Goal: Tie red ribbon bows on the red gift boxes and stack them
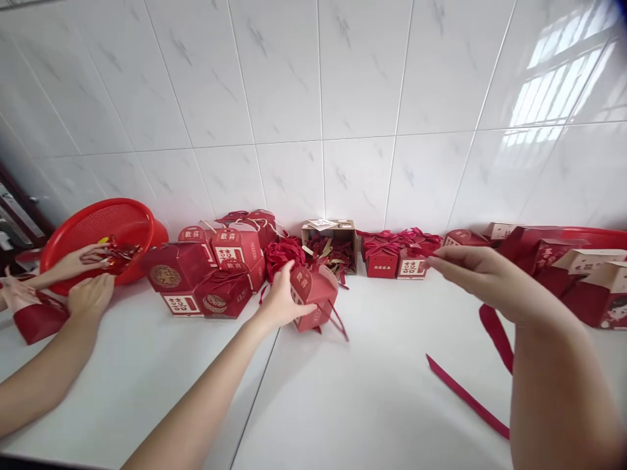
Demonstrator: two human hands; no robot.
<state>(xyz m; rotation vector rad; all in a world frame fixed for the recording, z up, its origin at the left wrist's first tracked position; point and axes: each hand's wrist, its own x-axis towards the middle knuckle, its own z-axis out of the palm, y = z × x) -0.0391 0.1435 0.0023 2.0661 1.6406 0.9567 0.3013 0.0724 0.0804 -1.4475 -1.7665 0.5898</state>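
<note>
At a white table (353, 391) against a tiled wall, our left hand (280, 299) wraps its grip around the near side of a small red gift box (314, 295), fingers curled over its folded top. The box stands upright on the table just in front of a heap of red bows (283, 253). Our right hand (473, 269) hovers well off to the right with its fingers drawn close together; we cannot tell whether they pinch anything. A loose red ribbon (467, 396) trails across the table beneath that forearm. We judge the box to be thin card, light and easily dented, so it is best held by its flat side walls rather than the flaps (the dangling cord looks too slight to bear a tug). The ribbon looks limp and slick, and is best nipped near an end. At far left another person's hands (91, 294) rest by a red basket (98, 222), beside finished boxes (206, 274).
</note>
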